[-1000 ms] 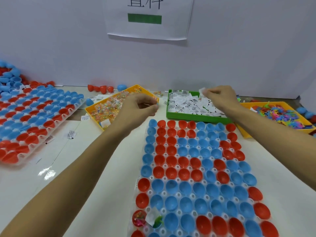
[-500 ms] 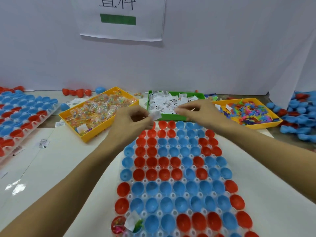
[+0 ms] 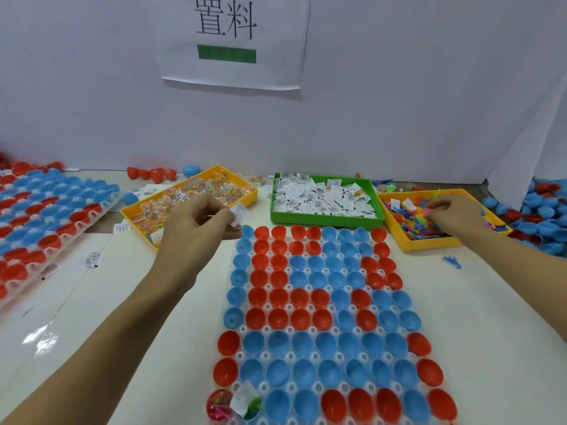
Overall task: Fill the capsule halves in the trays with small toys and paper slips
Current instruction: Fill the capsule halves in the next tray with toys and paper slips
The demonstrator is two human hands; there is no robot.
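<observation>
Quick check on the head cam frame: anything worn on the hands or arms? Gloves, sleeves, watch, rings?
Nothing worn that shows. The left hand and right hand are bare, no gloves, and no rings are visible. Both forearms are bare from the wrist to the frame edge: no sleeves, watch, bands or markings. Upper arms are out of view.

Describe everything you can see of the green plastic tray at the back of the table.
The green plastic tray is a shallow rectangular bin with low upright walls, lying flat on the table between two yellow trays. It holds a loose heap of small white paper slips printed with dark marks, some spilling near its far-left corner. Its near wall lies just behind the capsule tray. Neither hand touches it.
</observation>
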